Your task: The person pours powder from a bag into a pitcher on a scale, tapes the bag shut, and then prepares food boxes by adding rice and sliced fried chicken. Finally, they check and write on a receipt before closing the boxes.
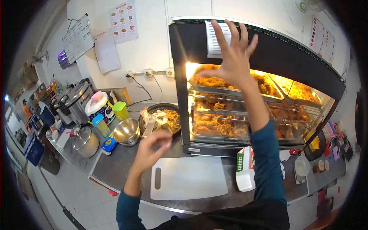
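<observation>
My right hand (pixel 234 61) is raised in front of the lit display warmer (pixel 260 46), its fingers spread and nothing in them. Behind its fingers a printed paper (pixel 214 40) is stuck on the warmer's black top panel. Trays of fried food (pixel 222 126) fill the shelves behind the glass. Lower down, my left hand (pixel 153 147) hovers above the left part of a white cutting board (pixel 191 178), beside a black pan (pixel 174 115). Its fingers are curled towards the thumb with a gap between them, and I see nothing held.
Left of the pan stand a steel bowl (pixel 127 131), a lidded pot (pixel 85 142), a green-lidded container (pixel 120 111) and a large cooker (pixel 78 97). An open food box (pixel 245 178) lies right of the board. A person (pixel 27 110) is far off at the left.
</observation>
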Available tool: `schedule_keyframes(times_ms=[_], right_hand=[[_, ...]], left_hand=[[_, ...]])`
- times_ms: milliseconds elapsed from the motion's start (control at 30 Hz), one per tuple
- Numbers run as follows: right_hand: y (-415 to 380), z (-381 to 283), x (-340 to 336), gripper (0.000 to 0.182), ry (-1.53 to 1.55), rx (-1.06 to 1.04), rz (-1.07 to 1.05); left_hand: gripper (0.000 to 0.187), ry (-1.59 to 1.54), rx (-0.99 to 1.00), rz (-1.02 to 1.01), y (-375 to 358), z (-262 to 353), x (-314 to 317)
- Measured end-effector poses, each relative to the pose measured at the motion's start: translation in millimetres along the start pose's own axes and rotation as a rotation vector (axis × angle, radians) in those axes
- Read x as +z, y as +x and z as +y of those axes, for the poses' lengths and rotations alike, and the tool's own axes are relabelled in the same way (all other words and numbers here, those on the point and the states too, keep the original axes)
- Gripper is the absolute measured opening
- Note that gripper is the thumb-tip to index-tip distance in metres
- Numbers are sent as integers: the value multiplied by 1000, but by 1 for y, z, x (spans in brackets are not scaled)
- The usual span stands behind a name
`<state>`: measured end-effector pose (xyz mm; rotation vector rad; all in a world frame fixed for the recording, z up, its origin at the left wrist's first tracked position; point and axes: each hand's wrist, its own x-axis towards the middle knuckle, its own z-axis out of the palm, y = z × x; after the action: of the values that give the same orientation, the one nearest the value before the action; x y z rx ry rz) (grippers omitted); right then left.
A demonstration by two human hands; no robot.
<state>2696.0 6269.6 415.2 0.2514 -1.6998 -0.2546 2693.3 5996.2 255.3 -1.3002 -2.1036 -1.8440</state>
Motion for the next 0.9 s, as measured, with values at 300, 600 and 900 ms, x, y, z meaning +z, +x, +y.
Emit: schedule_keyframes(times_ms=[300, 600, 900], right_hand=[[-108, -313, -9, 47, 663, 129, -161], [-171, -645, -1, 59, 3138, 1829, -1379], [-103, -735, 107, 43, 2598, 1296, -767]], left_hand=[[19, 174, -217, 405, -199, -10, -188], [53, 890, -45, 191, -379, -80, -244], [31, 1139, -539, 401, -437, -179, -553]])
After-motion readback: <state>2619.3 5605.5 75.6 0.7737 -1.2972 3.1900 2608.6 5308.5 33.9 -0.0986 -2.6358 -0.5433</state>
